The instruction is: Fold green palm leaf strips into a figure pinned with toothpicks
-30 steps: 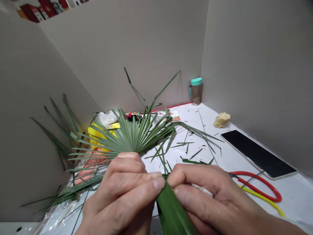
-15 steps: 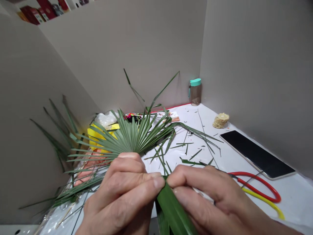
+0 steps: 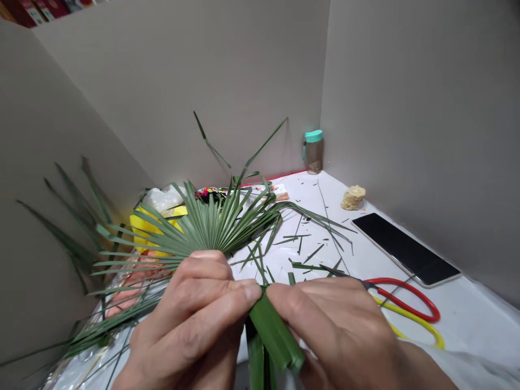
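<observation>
Head view, nearest first: left hand (image 3: 182,319) and right hand (image 3: 329,330) both closed, thumbs and fingers pinching wide green palm strips (image 3: 274,325) between them, thumbs almost meeting at the top. Strips run down and toward the person, just below the pinch; a narrower strip (image 3: 255,352) hangs beside them. Pinch looks best kept tight and close to the strips' top edge, both hands level, so layers don't slide apart. Fan-shaped frond (image 3: 207,227) spreads out just beyond left hand, leaflets splayed over a yellow bag (image 3: 142,230) and clear plastic (image 3: 162,199). Scissors (image 3: 402,300) with red and yellow handles lie just right of right hand, blades pointing toward it. Green trimmings (image 3: 312,254) litter the white counter (image 3: 325,195). Farther right, a black phone (image 3: 406,249) and crumbly tan lump (image 3: 352,197). Far corner holds a bottle (image 3: 312,151) with a teal lid.
</observation>
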